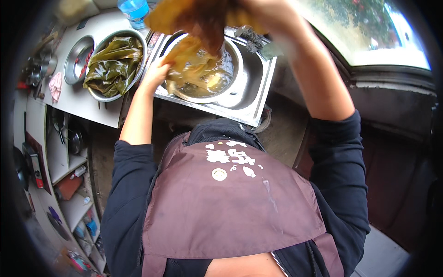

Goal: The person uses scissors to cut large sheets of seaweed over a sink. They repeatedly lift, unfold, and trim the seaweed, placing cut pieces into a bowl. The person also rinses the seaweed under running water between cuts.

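My left hand (158, 74) grips the edge of a wet yellow-brown leaf (187, 57) at the left side of a metal basin (238, 74). The basin stands in a stainless steel sink and holds cloudy water (221, 81) with leaf material in it. Raised at the top of the view, my right hand (268, 14) is blurred and partly cut off. It holds a large brown leaf (207, 20) that hangs down over the water. Left of the sink, a metal bowl (142, 65) is heaped with folded, wet dark green leaves (116, 64).
A smaller metal bowl (71, 71) with red items inside stands on the white counter (81, 102), near a pink cloth (55, 86). Behind is a blue plastic bottle (134, 14). A dark scouring pad (252, 38) lies on the far sink rim (271, 67). A window is at right.
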Motion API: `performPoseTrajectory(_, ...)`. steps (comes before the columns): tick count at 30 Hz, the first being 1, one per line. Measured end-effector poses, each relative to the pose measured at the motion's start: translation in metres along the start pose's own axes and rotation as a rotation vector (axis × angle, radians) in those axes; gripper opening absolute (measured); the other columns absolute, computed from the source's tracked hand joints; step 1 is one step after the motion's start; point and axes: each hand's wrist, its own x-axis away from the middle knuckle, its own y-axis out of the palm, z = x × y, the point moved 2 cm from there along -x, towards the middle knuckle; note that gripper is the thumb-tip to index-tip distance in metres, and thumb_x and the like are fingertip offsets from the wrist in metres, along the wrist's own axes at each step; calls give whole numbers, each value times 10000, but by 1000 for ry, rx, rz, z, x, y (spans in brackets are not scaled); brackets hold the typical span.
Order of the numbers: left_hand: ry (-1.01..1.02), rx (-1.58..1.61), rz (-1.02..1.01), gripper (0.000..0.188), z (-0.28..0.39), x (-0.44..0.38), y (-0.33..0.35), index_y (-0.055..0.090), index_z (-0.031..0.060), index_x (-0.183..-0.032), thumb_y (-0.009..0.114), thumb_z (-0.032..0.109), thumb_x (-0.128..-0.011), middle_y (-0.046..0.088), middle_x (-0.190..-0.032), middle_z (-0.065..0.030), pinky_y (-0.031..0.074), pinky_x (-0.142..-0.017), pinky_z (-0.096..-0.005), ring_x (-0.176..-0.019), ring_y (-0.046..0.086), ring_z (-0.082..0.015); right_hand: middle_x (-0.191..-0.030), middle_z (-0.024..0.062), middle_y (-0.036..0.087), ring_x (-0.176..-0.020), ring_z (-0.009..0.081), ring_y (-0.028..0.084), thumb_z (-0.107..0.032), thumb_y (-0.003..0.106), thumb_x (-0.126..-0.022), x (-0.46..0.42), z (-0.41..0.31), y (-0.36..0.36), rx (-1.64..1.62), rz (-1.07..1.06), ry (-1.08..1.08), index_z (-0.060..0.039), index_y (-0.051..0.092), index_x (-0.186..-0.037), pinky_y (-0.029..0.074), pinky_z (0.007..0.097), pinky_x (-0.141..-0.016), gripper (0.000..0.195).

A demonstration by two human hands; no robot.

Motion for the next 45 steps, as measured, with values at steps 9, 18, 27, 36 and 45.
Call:
performPoseTrajectory(9, -226, -216, 100, 212, 22, -3, -43, 646, 0, -1006, 595, 173, -896, 633, -820, -49, 462, -672, -272, -728, 564, -125, -930, 168, 671, -892, 309, 646, -184, 550, -848, 47, 232, -39, 801, 144, 117, -44, 675, -977, 496, 389, -816, 228)
performPoseTrajectory(18, -284, -50, 178, 225, 27, -5, -31, 629, -5, -1042, 594, 166, -900, 648, -918, -75, 475, -723, -288, -794, 587, -141, -948, 174, 643, -871, 296, 647, -204, 594, -904, 173, 416, -68, -1021, 1195, 908, 11, 578, -1002, 554, 410, -795, 237)
performPoseTrajectory(27, -263, -15, 159, 255, 58, 6, -9, 630, -31, -1079, 601, 158, -910, 659, -935, -76, 469, -760, -260, -823, 599, -136, -808, 98, 595, -672, 215, 602, -334, 614, -884, 153, 489, -14, -644, 1219, 1406, -40, 595, -933, 520, 358, -617, 299)
performPoseTrajectory(36, -258, -78, 133, 296, 78, 29, -7, 603, -47, -1173, 570, 105, -921, 644, -1079, -92, 459, -875, -264, -970, 596, -146, -654, 66, 602, -497, 193, 563, -282, 621, -848, 163, 594, -8, -561, 1327, 1113, -94, 604, -726, 461, 331, -456, 225)
performPoseTrajectory(45, -242, -32, 50, 225, 69, 4, 3, 622, -25, -1085, 583, 128, -925, 659, -956, -63, 466, -764, -239, -840, 590, -106, -840, 220, 677, -847, 373, 662, -306, 645, -867, 145, 446, -57, 521, 1248, 815, 51, 628, -854, 498, 429, -775, 357)
